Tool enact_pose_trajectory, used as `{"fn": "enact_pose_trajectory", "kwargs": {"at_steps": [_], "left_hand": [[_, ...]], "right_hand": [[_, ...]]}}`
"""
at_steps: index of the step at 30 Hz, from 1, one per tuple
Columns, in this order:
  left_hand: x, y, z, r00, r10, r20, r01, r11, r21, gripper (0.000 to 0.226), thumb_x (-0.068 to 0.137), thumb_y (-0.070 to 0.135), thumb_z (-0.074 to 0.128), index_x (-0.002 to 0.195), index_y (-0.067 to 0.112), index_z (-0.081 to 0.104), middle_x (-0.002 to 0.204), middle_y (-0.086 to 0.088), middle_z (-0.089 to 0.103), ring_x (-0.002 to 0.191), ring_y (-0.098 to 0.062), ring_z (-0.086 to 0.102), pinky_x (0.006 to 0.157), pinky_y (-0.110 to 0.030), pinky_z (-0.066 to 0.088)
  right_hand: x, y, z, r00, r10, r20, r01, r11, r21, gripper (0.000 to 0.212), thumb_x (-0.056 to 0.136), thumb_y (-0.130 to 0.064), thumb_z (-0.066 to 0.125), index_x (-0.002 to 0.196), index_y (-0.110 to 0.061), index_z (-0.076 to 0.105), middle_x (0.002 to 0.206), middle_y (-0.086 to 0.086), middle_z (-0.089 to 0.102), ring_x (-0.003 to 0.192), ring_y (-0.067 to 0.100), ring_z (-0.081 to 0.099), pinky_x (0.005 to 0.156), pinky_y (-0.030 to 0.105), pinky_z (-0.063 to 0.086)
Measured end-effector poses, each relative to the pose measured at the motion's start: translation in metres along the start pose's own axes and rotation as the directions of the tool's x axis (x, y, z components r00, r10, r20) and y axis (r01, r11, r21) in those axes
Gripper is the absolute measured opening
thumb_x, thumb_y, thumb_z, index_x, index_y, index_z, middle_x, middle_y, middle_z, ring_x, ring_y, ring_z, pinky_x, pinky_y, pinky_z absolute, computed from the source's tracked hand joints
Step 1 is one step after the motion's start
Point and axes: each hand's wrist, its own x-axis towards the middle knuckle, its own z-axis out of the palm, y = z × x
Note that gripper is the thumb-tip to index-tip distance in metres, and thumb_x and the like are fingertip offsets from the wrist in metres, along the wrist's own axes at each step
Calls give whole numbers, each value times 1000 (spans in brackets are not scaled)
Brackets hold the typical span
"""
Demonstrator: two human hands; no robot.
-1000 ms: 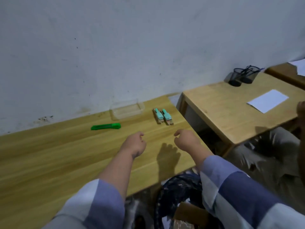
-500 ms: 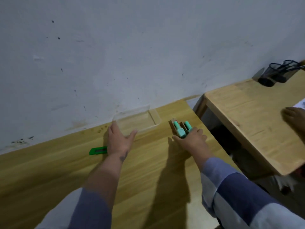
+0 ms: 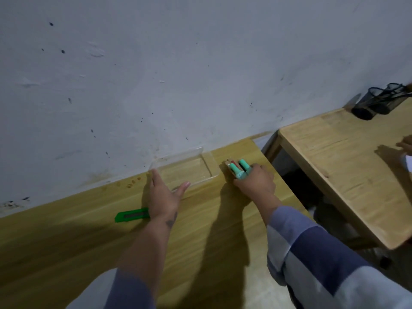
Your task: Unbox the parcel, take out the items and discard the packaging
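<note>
A clear plastic tray (image 3: 178,156) lies on the wooden table (image 3: 66,241) against the wall. My left hand (image 3: 165,197) rests at its near left corner, fingers along the left side, thumb spread along the near rim, nothing gripped. Just right of the tray are two teal items (image 3: 237,169) on a small card, side by side. My right hand (image 3: 256,184) has its fingers curled over their near ends. A green utility cutter (image 3: 131,216) lies flat on the table, just left of my left wrist. No parcel box is in view.
A second wooden table (image 3: 345,163) stands to the right across a narrow gap, with a black mesh holder (image 3: 376,103) lying at its far corner. Another person's hand (image 3: 406,143) shows at the right edge. The white wall runs directly behind the tray.
Both my hands have reached forward from mid-table: the left to the tray's corner, the right onto the teal items. The view has tilted up and left.
</note>
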Motion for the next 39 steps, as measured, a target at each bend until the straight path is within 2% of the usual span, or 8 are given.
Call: {"fn": "enact_pose_trajectory", "kwargs": {"at_steps": [6, 10, 14, 19, 24, 28, 34, 39], "left_hand": [[-3, 5, -3, 1000, -5, -9, 5, 1000, -10, 104, 79, 43, 72, 153, 15, 6, 158, -10, 23, 141, -31, 31, 110, -41, 33], [-6, 6, -5, 1000, -10, 6, 10, 1000, -13, 104, 79, 42, 72, 154, 14, 5, 159, -11, 21, 142, -31, 28, 111, -40, 31], [-4, 6, -6, 1000, -1, 4, 1, 1000, 3, 98, 82, 36, 70, 153, 14, 7, 158, -10, 23, 141, -29, 30, 110, -37, 32], [-2, 6, -5, 1000, -16, -2, 16, 999, -50, 98, 79, 35, 73, 153, 19, 11, 153, -8, 35, 136, -29, 38, 107, -40, 36], [-3, 3, -4, 1000, -8, -4, 7, 998, -55, 98, 81, 32, 73, 153, 14, 9, 153, -8, 32, 137, -26, 34, 109, -34, 32], [-2, 1, -1, 1000, -17, -10, 17, 999, -47, 99, 81, 33, 73, 153, 16, 9, 152, -6, 34, 136, -25, 35, 107, -34, 34], [0, -2, 1, 1000, -14, 3, 14, 998, -53, 98, 80, 31, 74, 153, 17, 9, 150, -5, 36, 134, -25, 38, 105, -36, 38], [-3, 3, -12, 996, -7, 93, 22, 987, -161, 105, 78, 33, 76, 153, 21, 5, 152, -8, 33, 135, -27, 38, 109, -43, 39]], "right_hand": [[15, -56, -33, 970, -242, 21, 241, 969, 55, 69, 72, -39, 69, 132, -17, 45, 129, 9, 51, 117, 32, 50, 95, 42, 47], [11, -96, -33, 856, -493, 155, 514, 843, -159, 69, 71, -37, 69, 134, -25, 44, 129, 5, 52, 118, 30, 48, 95, 43, 44], [5, -126, -6, 757, -596, 266, 653, 694, -304, 62, 76, -31, 64, 134, -25, 43, 132, 3, 51, 121, 28, 46, 98, 43, 39], [2, -137, 18, 704, -628, 333, 700, 693, -172, 61, 75, -14, 67, 129, -21, 41, 132, 7, 51, 118, 30, 49, 98, 41, 43], [-1, -127, 30, 640, -658, 397, 765, 597, -244, 68, 70, -28, 79, 126, -18, 44, 128, 10, 56, 118, 31, 49, 95, 38, 43], [-2, -129, 36, 613, -663, 430, 778, 602, -180, 75, 66, -21, 83, 130, -18, 45, 134, 8, 52, 123, 30, 42, 102, 38, 39], [-5, -128, 38, 605, -679, 416, 775, 622, -113, 79, 62, -13, 85, 131, -18, 47, 136, 7, 37, 120, 29, 48, 103, 37, 42], [-13, -125, 14, 640, -677, 364, 725, 689, 6, 76, 71, -7, 76, 139, -20, 43, 136, 10, 48, 123, 29, 49, 101, 34, 42]]}}
